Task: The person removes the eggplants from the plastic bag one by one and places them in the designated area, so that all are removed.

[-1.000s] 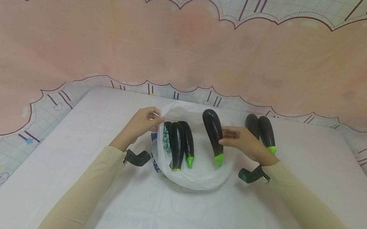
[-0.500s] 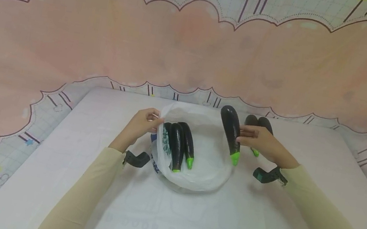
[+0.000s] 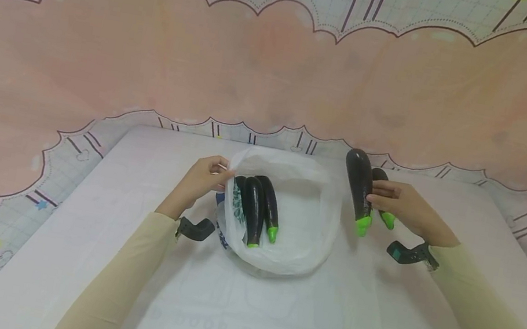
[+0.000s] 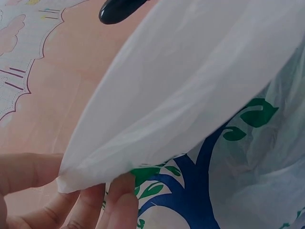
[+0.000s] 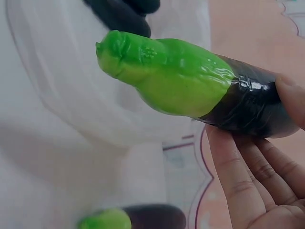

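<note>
My right hand (image 3: 399, 203) grips a dark eggplant (image 3: 359, 175) near its green stem end, right of the bag. In the right wrist view the thumb and fingers close round the eggplant (image 5: 248, 105) just behind its green cap. Behind it on the table lies another eggplant (image 3: 386, 219), partly hidden by the hand. My left hand (image 3: 206, 175) pinches the left rim of a white plastic bag (image 3: 294, 261). The left wrist view shows the fingers on the bag's edge (image 4: 119, 138), above a blue and green tree print. Several eggplants (image 3: 257, 210) lie inside the bag's left part.
A white cloth (image 3: 235, 324) with faint lettering covers the table. Behind it hangs a peach patterned curtain (image 3: 238, 66). A black camera is strapped to each wrist.
My right hand has carried the eggplant out from over the bag to the right, towards the eggplants lying on the table. My left hand stays at the bag's rim.
</note>
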`<state>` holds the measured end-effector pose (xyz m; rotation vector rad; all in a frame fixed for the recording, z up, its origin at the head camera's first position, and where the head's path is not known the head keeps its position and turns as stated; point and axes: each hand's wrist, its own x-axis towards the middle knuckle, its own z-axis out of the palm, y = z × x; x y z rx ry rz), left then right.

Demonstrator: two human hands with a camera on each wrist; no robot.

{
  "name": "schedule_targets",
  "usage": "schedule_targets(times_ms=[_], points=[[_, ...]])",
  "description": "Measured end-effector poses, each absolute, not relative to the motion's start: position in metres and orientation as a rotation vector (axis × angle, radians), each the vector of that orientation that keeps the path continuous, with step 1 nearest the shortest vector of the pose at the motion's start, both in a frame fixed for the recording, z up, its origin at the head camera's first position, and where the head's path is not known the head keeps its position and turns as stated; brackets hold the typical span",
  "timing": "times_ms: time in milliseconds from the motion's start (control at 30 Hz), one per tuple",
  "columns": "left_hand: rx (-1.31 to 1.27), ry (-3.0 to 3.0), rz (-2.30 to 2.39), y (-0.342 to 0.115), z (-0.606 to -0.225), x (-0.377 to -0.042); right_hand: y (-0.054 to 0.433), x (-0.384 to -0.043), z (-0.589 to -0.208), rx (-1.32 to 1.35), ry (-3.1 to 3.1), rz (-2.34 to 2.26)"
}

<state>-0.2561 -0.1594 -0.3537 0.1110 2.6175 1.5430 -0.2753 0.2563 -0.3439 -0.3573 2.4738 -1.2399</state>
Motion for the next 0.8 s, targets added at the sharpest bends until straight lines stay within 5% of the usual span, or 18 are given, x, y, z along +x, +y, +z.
schedule_targets(times_ms=[800], points=[[0.104, 2.604, 1.547, -0.16, -0.352, -0.255, 0.331, -0.272, -0.35, -0.205, 2.583, -1.116]])
